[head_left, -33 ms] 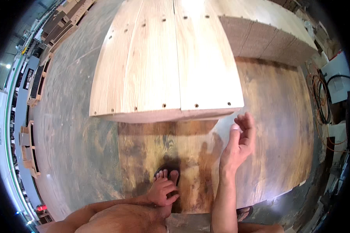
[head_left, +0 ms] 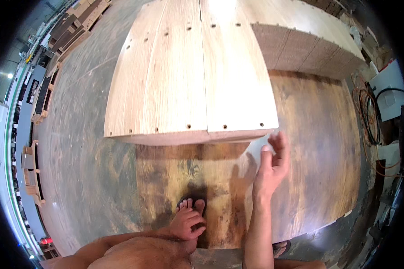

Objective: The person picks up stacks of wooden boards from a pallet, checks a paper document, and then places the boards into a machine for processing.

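Observation:
Pale wood-grain panels lie stacked side by side in front of me, with small dark holes near their ends. My right hand is raised just off the near right corner of the stack. Its thumb stands apart from the lightly bent fingers, and nothing is in it; whether a fingertip touches the corner I cannot tell. Low in the view, my left hand rests by my bent leg, above my sandalled foot. Its fingers are loosely bent and apart, holding nothing.
Beneath the stack lies a brown stained board on the grey floor. Another row of panels extends at the far right. Coiled cables hang along the right side. Wooden pallets and a long machine line the left.
The view has shifted slightly, so the panel stack sits a little lower. My right hand appears slightly farther left, close to the same corner. My left hand is nearly unchanged.

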Demonstrator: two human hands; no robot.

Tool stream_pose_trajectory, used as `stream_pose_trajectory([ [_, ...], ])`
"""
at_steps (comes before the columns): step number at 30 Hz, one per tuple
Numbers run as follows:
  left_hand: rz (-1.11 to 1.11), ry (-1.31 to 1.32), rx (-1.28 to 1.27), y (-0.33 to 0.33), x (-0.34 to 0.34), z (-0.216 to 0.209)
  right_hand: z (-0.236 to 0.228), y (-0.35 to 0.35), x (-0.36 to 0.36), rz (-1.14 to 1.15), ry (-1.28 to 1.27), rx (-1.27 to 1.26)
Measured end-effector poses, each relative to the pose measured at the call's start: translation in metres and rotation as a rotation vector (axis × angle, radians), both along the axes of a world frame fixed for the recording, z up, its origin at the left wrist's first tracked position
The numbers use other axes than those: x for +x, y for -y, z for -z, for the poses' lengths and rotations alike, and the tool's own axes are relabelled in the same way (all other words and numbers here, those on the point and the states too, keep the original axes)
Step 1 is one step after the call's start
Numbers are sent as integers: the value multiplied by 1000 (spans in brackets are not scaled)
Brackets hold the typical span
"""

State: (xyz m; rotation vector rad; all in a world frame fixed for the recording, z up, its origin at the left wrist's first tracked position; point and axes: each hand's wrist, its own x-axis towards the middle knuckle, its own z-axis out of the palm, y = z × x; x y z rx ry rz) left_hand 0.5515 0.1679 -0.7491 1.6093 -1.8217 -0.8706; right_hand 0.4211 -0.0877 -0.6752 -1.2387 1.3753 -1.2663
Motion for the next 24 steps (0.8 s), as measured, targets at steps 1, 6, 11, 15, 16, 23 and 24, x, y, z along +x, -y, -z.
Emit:
stream_pose_trajectory([
  [1, -22, -13, 9, -2, -1, -1, 13, 5, -1, -47, 3, 66],
  [6, -21, 59, 14, -4, -4, 2, 76, 13, 0, -359, 129, 254],
  [11, -19, 75, -63, 1, -6, -3, 97, 0, 9, -281, 455, 395],
  [15, -1, 65, -91, 5, -5, -2, 117, 2, 2, -158, 517, 452],
  [16, -3, 80, -100, 3, -5, -3, 111, 4, 0, -101, 492, 470],
  [23, -51, 40, -55, -5, -5, 5, -55, 79, 1, -200, 67, 137],
  [24, -39, 56, -71, -4, -5, 5, -66, 84, 6, -262, 4, 106],
])
